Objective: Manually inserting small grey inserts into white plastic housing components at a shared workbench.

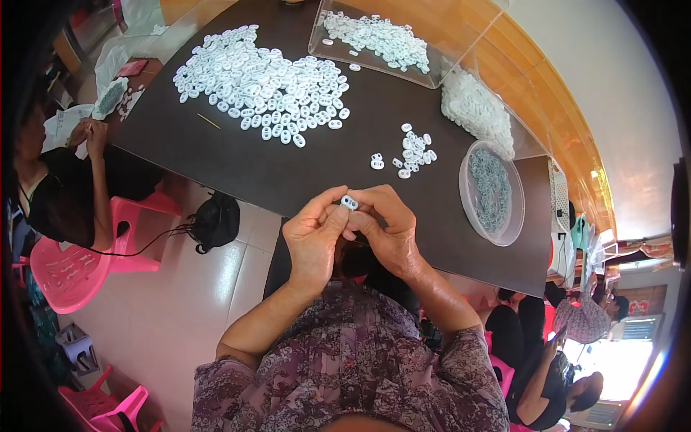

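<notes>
At the table's near edge, my left hand (317, 237) and my right hand (389, 234) meet with fingers pinched together. Between their fingertips is a small white two-holed cord lock (349, 203), its holes facing up. Both hands grip it, the thumbs pressing from below. Whether a smaller part is hidden under the fingers I cannot tell. Beyond my hands lies a small cluster of similar white pieces (415, 151), with a couple more (377, 162) just to its left. A large heap of white oval two-holed pieces (266, 79) covers the far left of the dark table.
A clear tray (374, 67) of small white parts stands at the back. To its right are a bag of whitish parts (476, 108) and a round dish (520, 216) of tangled grey spring-like pieces. A thin yellow stick (209, 121) lies nearby. Another person (57, 187) works at left.
</notes>
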